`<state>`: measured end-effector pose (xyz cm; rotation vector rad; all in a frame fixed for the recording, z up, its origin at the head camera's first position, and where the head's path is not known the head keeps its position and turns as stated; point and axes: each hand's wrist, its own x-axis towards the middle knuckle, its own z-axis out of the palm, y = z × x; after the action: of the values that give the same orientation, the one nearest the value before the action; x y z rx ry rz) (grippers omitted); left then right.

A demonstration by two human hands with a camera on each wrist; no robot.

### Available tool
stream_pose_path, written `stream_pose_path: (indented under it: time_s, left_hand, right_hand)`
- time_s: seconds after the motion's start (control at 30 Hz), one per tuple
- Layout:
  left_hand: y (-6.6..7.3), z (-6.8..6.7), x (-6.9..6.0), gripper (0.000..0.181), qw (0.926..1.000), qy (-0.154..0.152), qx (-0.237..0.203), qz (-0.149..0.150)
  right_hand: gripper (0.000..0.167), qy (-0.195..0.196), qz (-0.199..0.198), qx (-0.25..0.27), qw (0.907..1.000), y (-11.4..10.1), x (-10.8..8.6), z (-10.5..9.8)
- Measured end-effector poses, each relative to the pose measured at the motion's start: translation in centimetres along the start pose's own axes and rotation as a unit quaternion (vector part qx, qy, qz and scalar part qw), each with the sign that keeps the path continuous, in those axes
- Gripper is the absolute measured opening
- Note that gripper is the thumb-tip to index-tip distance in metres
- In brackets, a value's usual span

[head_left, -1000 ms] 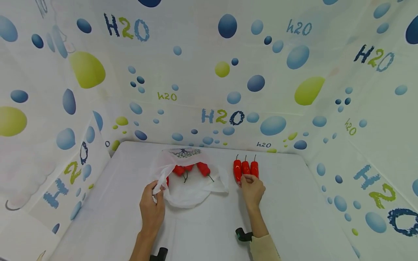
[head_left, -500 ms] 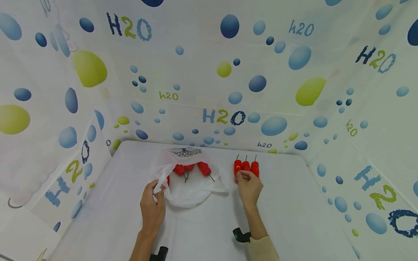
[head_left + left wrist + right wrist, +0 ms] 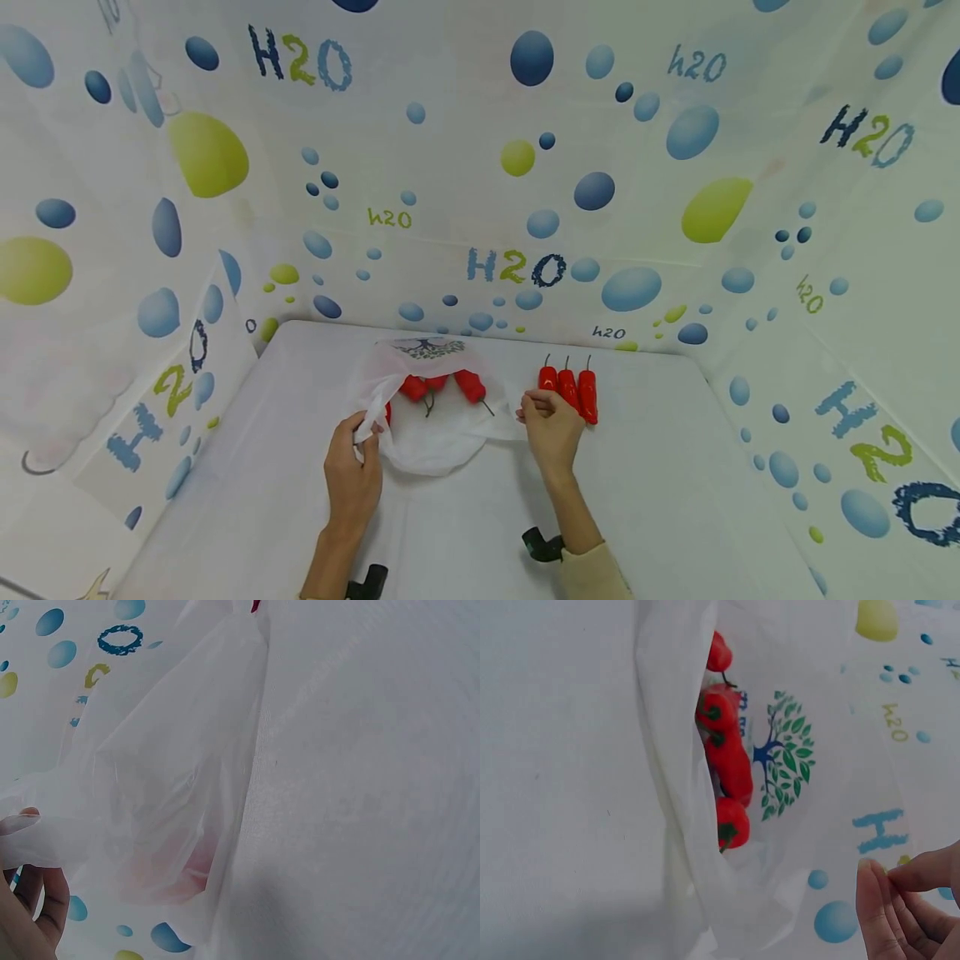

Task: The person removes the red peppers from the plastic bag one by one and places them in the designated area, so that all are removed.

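Note:
A white plastic bag [image 3: 438,454] with a printed tree lies on the table, its mouth facing the person. Several red peppers [image 3: 470,386] with green stems show inside it; the right wrist view shows these peppers [image 3: 735,769] too. My left hand [image 3: 352,479] pinches the left edge of the bag's mouth and holds it raised; in the left wrist view the hand [image 3: 34,900] grips thin plastic. My right hand [image 3: 555,433] hovers between the bag and three red peppers [image 3: 568,389] lying side by side. In the right wrist view its fingertips [image 3: 877,871] are close together, nothing visible between them.
The white table [image 3: 660,500] is enclosed by white curtains [image 3: 450,167] with blue and green spots and H2O lettering. Black wrist mounts [image 3: 542,546] sit at both wrists. A thin dark curved line shows at the lower left.
My right hand has moved left, away from the row of three peppers toward the bag's right edge, uncovering the rightmost pepper. My left hand keeps its hold on the bag.

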<state>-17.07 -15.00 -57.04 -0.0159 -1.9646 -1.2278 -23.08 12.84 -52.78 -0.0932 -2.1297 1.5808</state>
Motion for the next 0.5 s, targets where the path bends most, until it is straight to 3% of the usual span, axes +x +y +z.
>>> stream_pose_path:
  time_s: [0.5]
  left_hand:
    - [-0.1,0.0,-0.1,0.026,1.0000,-0.001,-0.004,-0.003]
  right_hand:
    - [0.006,-0.043,-0.036,0.005,0.9984,-0.5,-1.8,4.2]
